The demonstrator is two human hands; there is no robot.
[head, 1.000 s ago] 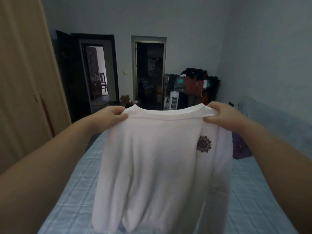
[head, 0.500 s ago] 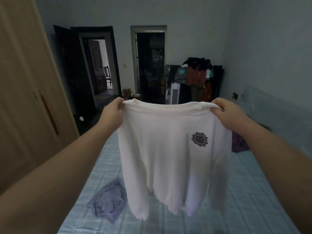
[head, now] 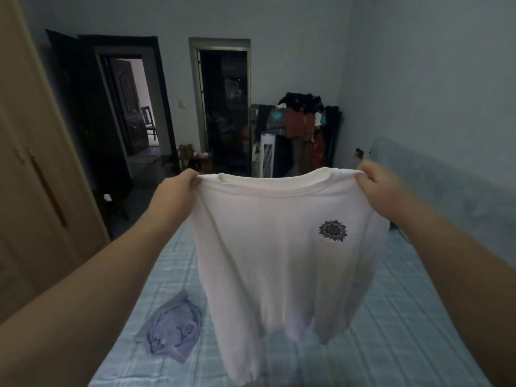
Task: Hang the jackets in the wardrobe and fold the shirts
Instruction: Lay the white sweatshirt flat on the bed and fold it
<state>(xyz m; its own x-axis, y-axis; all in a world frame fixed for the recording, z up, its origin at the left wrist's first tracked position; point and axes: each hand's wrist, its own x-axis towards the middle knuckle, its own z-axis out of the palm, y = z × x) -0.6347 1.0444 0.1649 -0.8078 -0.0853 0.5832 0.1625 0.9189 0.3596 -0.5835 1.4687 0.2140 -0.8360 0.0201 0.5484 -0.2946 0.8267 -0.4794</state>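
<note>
A white long-sleeved shirt point(head: 273, 247) with a small dark flower print on its chest hangs in the air over the bed, held up by its shoulders. My left hand point(head: 176, 194) grips the left shoulder and my right hand point(head: 382, 185) grips the right shoulder. The sleeves hang down, and the hem floats just above the bedspread. A crumpled light purple shirt point(head: 171, 328) lies on the bed point(head: 391, 331), below and left of the white one.
A tan wardrobe point(head: 36, 177) with closed doors stands on the left. Two dark doorways are in the far wall. A rack piled with clothes point(head: 301, 121) and a white tower fan point(head: 267, 155) stand beyond the bed. A grey headboard runs along the right wall.
Both hands have pushed the white shirt further out and away from me. It now hangs clear of the bed, and the purple shirt beneath has come into view.
</note>
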